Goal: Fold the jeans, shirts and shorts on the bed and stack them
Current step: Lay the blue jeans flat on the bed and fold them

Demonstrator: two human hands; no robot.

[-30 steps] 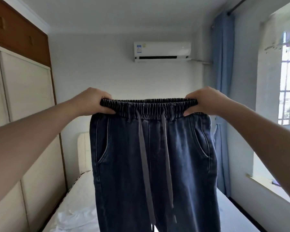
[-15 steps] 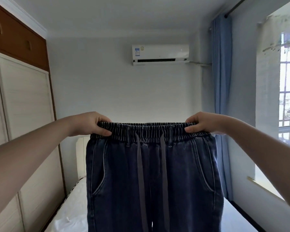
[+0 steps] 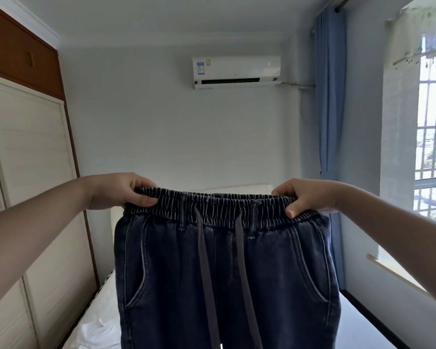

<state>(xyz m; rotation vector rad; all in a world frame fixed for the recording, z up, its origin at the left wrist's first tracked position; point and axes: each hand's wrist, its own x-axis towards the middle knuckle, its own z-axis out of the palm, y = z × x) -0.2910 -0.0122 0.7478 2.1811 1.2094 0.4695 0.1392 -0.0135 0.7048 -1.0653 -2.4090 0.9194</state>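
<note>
Dark blue jeans (image 3: 275, 273) with an elastic waistband and two grey drawstrings hang upright in front of me, front side facing me. My left hand (image 3: 118, 190) grips the left end of the waistband. My right hand (image 3: 302, 197) grips the right end, thumb over the front. The waistband is stretched flat between both hands. The legs run out of the bottom of the view. The bed (image 3: 96, 306) lies below and behind the jeans, mostly hidden. A white garment (image 3: 98, 336) lies crumpled on the bed at lower left.
A wardrobe (image 3: 30, 172) with pale sliding doors lines the left side close to the bed. A window (image 3: 431, 147) and blue curtain (image 3: 330, 96) are on the right. An air conditioner (image 3: 237, 71) hangs on the far wall.
Both hands have lowered the jeans in the view, waistband dropping from mid-frame to below it. The grip on the waistband ends is unchanged.
</note>
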